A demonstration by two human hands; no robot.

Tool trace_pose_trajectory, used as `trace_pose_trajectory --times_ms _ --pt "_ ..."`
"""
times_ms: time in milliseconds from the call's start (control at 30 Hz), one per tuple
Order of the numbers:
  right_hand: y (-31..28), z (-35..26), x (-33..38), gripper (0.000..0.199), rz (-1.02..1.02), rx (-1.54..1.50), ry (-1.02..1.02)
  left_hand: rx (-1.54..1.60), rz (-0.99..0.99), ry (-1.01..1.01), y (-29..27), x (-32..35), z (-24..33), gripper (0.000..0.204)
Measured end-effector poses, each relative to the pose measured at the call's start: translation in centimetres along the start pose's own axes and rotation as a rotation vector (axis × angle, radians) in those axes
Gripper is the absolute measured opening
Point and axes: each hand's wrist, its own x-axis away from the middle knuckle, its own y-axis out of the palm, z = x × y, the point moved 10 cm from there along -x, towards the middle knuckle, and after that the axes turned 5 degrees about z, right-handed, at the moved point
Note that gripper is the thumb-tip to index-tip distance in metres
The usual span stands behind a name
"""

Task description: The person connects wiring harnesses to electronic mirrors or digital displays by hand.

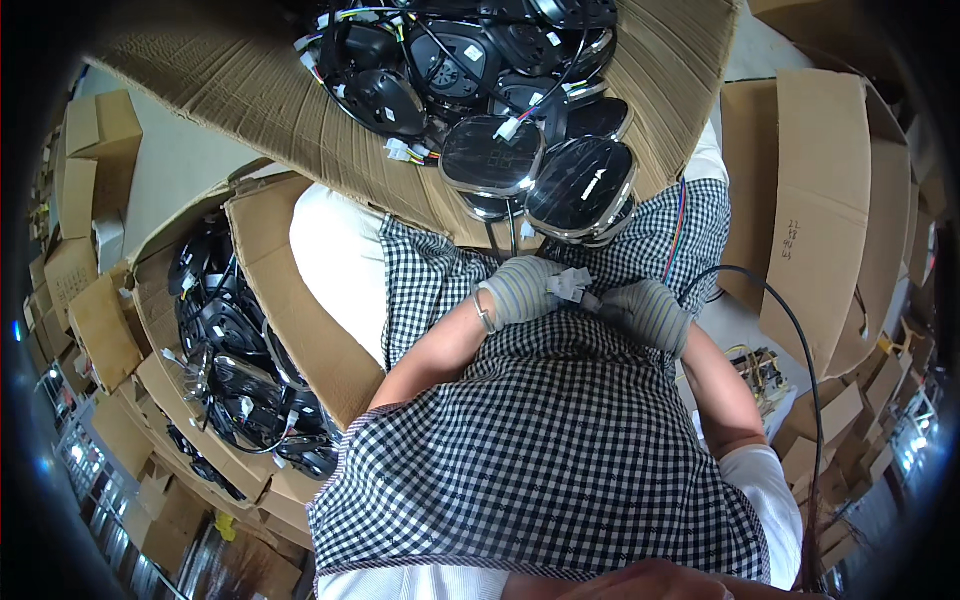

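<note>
Both my hands wear grey striped knit gloves and meet over my lap. My left hand (525, 290) is closed, pinching a white plastic wire connector (571, 284) at its fingertips. My right hand (648, 314) is closed too, its fingertips at the lower right end of that connector; its exact grip is partly hidden. A black cable (772, 290) arcs out from beside my right hand and runs down the right side. Thin coloured wires (681, 218) hang just above that hand. Beyond my hands lie glossy black rounded display units (490, 155) with white plugs, heaped on cardboard.
An open cardboard box (285, 290) at my left holds more black units (235, 330) with cables. Another open carton (820, 200) stands at the right. Below it, small parts with wires (755, 370) lie beside my right forearm. Stacked cartons (100, 170) line the far left.
</note>
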Motion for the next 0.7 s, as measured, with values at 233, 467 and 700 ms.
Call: trace_pose_trajectory --times_ms 233,467,700 --pt "-1.4 -0.7 0.5 0.02 0.021 -0.104 -0.089 0.287 0.027 -0.106 0.3 0.4 -0.9 0.027" --pt "-18.3 -2.2 -1.9 0.025 0.696 0.011 0.056 0.396 0.096 -0.009 -2.3 0.8 1.5 0.029" --pt "-19.4 -0.2 -17.5 0.028 0.453 0.711 0.118 0.5 -0.162 0.279 -2.6 0.0 4.9 0.048"
